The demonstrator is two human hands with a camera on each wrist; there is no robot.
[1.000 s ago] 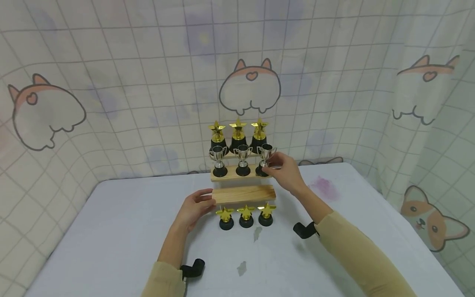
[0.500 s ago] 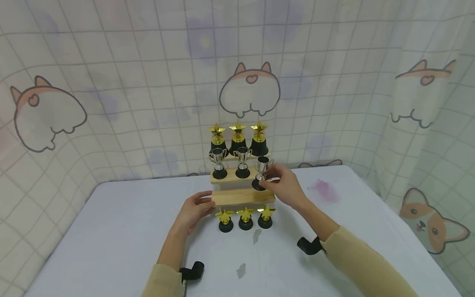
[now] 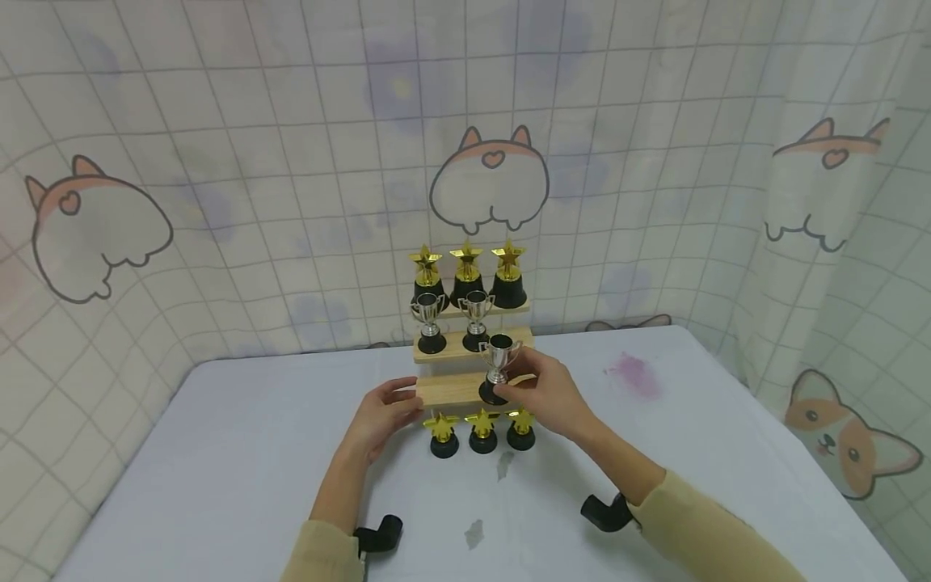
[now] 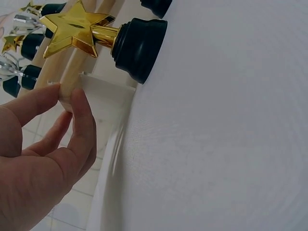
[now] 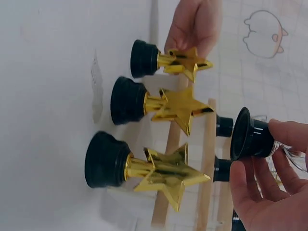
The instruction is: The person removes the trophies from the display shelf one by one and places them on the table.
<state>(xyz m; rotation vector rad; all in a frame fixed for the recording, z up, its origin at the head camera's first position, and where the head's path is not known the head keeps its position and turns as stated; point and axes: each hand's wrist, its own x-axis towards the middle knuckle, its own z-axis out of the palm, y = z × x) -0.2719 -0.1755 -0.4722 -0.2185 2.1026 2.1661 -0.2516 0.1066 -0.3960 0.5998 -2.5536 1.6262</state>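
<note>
My right hand [image 3: 549, 396] grips a small silver trophy cup [image 3: 499, 356] by its black base [image 5: 252, 137], in the air over the lowest board of a stepped wooden stand. In the right wrist view the base's underside shows, apart from the boards. My left hand [image 3: 380, 414] pinches the left end of that lowest board [image 3: 445, 390] between thumb and fingers, as the left wrist view shows. On the middle board [image 3: 452, 345] stand two more silver trophy cups [image 3: 429, 323]. Gold star trophies [image 3: 467, 279] with black bases fill the top board.
On the white table [image 3: 247, 461], just before the stand, three small gold star trophies [image 3: 482, 432] stand in a row. A gridded cloth with dog drawings [image 3: 490, 182] hangs behind. Each wrist wears a black device [image 3: 607, 514].
My right hand has lifted the right-hand silver trophy cup off the middle board and brought it forward, down and slightly left. My left hand stays on the lowest board's end.
</note>
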